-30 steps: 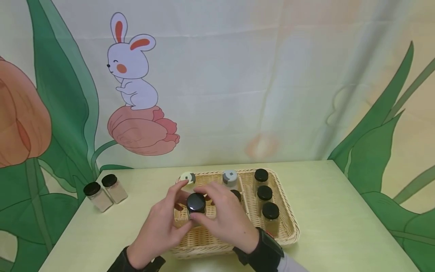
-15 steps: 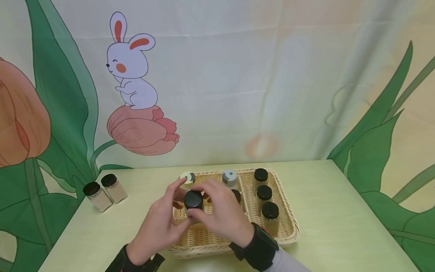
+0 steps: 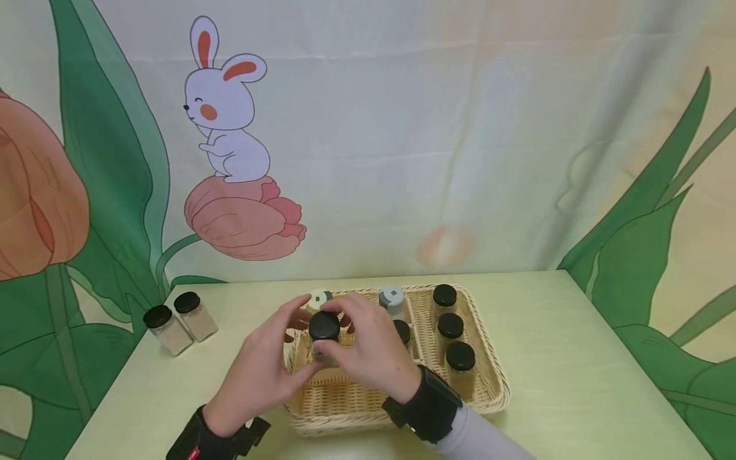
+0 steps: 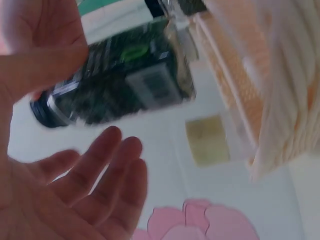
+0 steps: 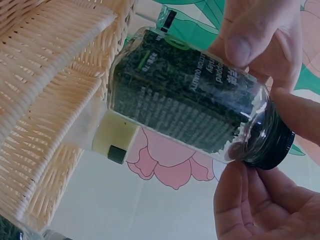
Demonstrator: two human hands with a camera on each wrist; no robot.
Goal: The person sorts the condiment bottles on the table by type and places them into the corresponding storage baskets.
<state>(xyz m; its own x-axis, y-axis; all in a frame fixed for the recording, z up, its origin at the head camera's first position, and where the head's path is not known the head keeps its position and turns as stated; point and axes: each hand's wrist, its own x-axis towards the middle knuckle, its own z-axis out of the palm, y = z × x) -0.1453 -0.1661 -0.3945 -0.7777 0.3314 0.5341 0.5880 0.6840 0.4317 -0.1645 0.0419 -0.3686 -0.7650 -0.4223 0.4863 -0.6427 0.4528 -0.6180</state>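
Observation:
A clear jar of dried parsley flakes with a black cap is held above the wicker basket. My right hand pinches it at the cap and neck, fingertips on one side and thumb on the other. Around the jar's near side curves my left hand, its thumb against the jar. The other left fingers are spread and relaxed, apart from the glass in the left wrist view. In the right wrist view, the jar lies tilted across the picture, its label showing and its base towards the basket.
Inside the divided basket, several black-capped jars line the right compartment. A grey-capped container and a pale-yellow-capped one stand at its back. Two black-capped jars of pale powder stand on the table's left. A printed curtain hangs behind.
Both hands and the parsley jar have shifted slightly away and to the left over the basket. The right hand's pinch on the cap stays. The other jars have kept their places.

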